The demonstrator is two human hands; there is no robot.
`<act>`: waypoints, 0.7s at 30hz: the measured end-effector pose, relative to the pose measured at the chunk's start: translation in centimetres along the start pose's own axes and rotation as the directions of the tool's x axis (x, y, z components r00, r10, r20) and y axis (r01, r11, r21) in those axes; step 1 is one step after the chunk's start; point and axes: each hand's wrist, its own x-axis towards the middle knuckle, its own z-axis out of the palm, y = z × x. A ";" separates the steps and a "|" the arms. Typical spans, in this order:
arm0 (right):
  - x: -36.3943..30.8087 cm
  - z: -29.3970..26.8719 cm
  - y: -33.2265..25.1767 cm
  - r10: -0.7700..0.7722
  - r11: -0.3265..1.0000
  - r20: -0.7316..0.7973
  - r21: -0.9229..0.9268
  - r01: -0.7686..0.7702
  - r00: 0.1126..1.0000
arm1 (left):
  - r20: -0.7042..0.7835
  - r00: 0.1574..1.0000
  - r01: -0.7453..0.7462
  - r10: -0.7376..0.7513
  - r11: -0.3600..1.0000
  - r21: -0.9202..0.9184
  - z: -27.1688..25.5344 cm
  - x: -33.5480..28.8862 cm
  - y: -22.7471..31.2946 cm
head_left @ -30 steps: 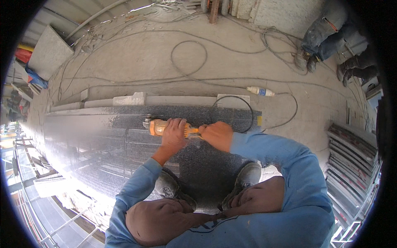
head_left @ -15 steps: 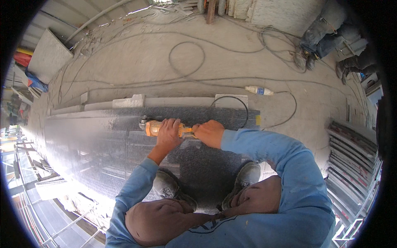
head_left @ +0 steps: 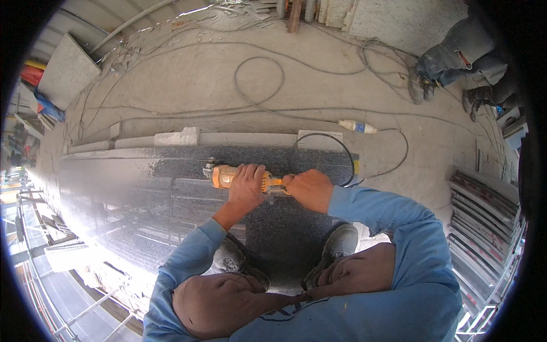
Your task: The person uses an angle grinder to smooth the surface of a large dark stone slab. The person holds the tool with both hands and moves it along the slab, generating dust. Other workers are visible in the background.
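Note:
An angle grinder with an orange-yellow body (head_left: 223, 177) lies low across a large dark speckled stone slab (head_left: 279, 228). My left hand (head_left: 247, 187) wraps over the front of its body. Further right, my right hand (head_left: 309, 190) is closed round the rear handle. The metal head (head_left: 209, 166) points left at the slab's surface; its disc is too small to make out clearly. Pale dust (head_left: 108, 171) covers the slab's left part, and light straight lines run along it. A black cord (head_left: 348, 151) loops from behind my right hand past the slab's right end.
A white-and-blue cord connector (head_left: 358, 126) lies on the dusty floor (head_left: 188, 74) among looping cables. Pale stone strips (head_left: 176, 137) border the slab's far edge. Stacked slabs (head_left: 481, 233) stand at right. Another person's legs (head_left: 456, 48) show at upper right. My shoes (head_left: 342, 241) are on the slab.
Both hands and the grinder have shifted a little to the right along the slab. The dust streak left of the grinder's head looks fainter.

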 end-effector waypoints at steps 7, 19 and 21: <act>1.3 1.0 0.1 0.009 1.000 0.009 0.010 -0.009 1.000 | 0.002 1.000 0.011 -0.011 1.000 0.020 0.5 -0.3 -1.1; 3.5 3.2 0.3 -0.058 0.998 0.002 0.041 0.057 0.998 | 0.029 0.998 0.048 -0.050 0.996 0.070 0.9 -1.3 -2.6; 3.7 4.0 0.4 -0.058 0.997 -0.028 0.040 0.059 0.998 | 0.033 0.998 0.061 -0.062 0.997 0.048 1.0 -1.3 -2.7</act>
